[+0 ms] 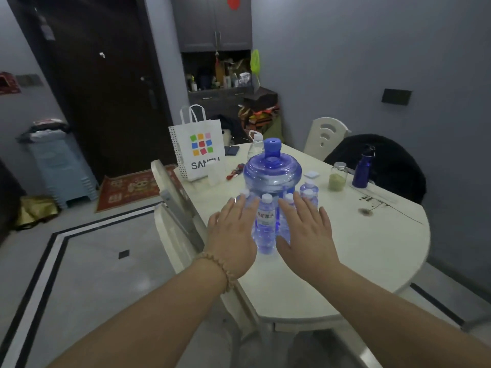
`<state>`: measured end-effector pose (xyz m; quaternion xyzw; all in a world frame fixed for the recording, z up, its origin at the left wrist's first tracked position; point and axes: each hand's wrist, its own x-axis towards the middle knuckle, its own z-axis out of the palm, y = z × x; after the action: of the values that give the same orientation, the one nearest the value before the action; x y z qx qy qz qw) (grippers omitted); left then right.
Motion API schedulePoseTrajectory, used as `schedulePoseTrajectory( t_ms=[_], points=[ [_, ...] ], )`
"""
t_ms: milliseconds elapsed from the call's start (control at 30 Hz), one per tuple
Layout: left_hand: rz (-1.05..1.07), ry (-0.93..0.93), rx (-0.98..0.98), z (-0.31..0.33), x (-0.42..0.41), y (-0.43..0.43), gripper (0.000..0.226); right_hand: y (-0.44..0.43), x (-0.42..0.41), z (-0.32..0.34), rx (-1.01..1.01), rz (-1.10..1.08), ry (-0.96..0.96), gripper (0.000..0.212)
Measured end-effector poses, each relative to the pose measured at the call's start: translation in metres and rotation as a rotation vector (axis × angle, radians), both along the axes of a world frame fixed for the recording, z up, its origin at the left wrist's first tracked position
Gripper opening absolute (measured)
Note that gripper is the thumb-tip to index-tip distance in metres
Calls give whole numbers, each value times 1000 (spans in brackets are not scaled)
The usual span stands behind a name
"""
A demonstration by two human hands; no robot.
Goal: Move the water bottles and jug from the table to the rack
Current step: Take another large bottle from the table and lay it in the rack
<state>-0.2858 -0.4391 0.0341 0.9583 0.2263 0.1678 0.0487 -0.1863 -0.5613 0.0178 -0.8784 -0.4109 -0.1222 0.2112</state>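
A large blue water jug [272, 173] with a blue cap stands on the white table [358, 248]. Several small clear water bottles with white caps cluster around its base; the nearest one [265, 227] stands between my two hands. My left hand [233, 229] is spread flat to the left of that bottle, fingers apart, partly covering another bottle. My right hand [305, 229] is spread to its right, also in front of a bottle. Neither hand holds anything. Two more small bottles [309, 193] stand right of the jug. No rack is clearly in view.
A white paper bag [199, 147] stands behind the jug, with a tall clear bottle [255, 146] beside it. A glass jar [338, 176] and a blue metal flask [364, 168] sit at the table's right. Chairs flank the table: one at the left [172, 197] and one at the back right [325, 136]. Stacked stools [61, 168] stand by the door.
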Motion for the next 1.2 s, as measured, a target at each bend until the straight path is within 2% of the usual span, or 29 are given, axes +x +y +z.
schedulePoseTrajectory(
  t_ms=[167, 300, 467, 633, 733, 900, 1033, 1200],
  points=[
    [-54, 68, -18, -4, 40, 77, 77, 76, 39, -14, 27, -112, 74, 70],
    [-93, 89, 47, 4, 80, 137, 79, 124, 67, -7, 12, -155, 83, 68],
    [-167, 104, 5, 10, 133, 182, 79, 166, 97, -7, -4, -215, 84, 71],
    [-233, 19, 27, -14, 188, 231, 80, 208, 115, -27, 62, -292, 36, 74],
    [-272, -48, 14, -24, 227, 270, 75, 246, 137, -30, 90, -309, -95, 69],
    [-398, -77, 2, -44, 297, 347, 78, 333, 185, -3, 18, -461, -298, 60],
    [-487, -105, -25, -62, 340, 385, 73, 386, 230, 22, -61, -558, -375, 63],
    [-621, -59, -185, -66, 371, 399, 85, 413, 291, 40, -188, -739, -253, 66]
  ],
)
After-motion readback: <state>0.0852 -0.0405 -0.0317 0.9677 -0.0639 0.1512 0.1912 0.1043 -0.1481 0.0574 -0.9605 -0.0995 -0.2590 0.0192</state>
